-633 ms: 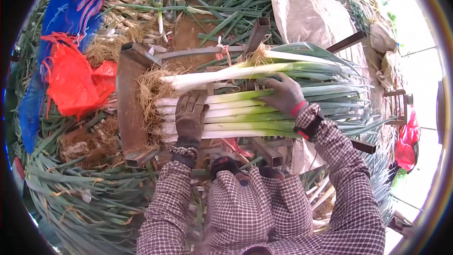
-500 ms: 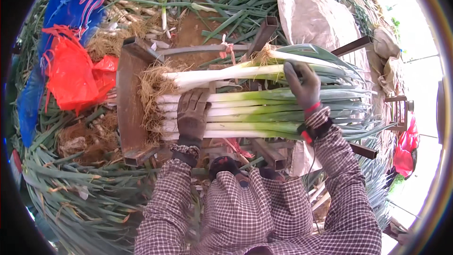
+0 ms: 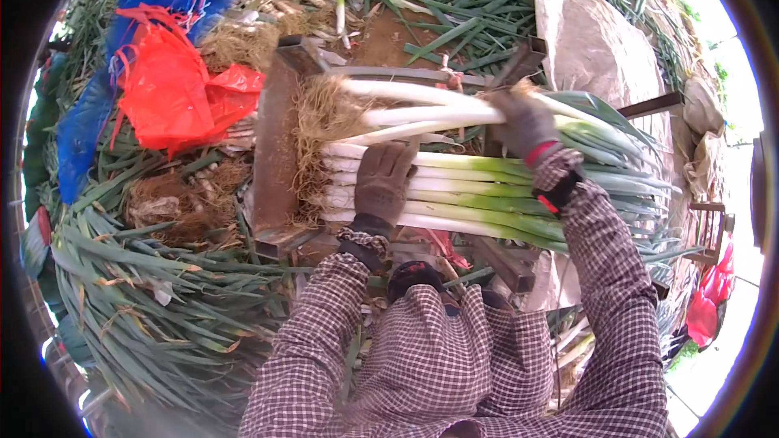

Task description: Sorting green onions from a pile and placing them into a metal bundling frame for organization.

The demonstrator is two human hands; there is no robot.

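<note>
A row of leeks [image 3: 462, 188] lies across a metal rack, white stems and roots to the left, green leaves to the right. My left hand [image 3: 383, 182], in a brown glove, rests flat across the white stems with its fingers stretched away from me. At the far side of the row, my gloved right hand [image 3: 526, 123] is closed around the upper leeks [image 3: 438, 116], where white turns to green; it is slightly blurred. Their roots [image 3: 329, 109] sit by the rack's rusty end plate [image 3: 276, 146]. Some stems are hidden beneath both hands.
Rusty square posts [image 3: 519, 61] rise at the rack's sides. A red plastic bag [image 3: 174, 89] and blue sheeting [image 3: 85, 134] lie at the far left. Piled leek leaves [image 3: 154, 300] fill the near left. A pale sack [image 3: 592, 40] lies behind the rack.
The whole view has shifted, so the rack appears farther right. Relative to the rack, my right hand has moved left and closed around the upper leeks. Another white stem now lies among them.
</note>
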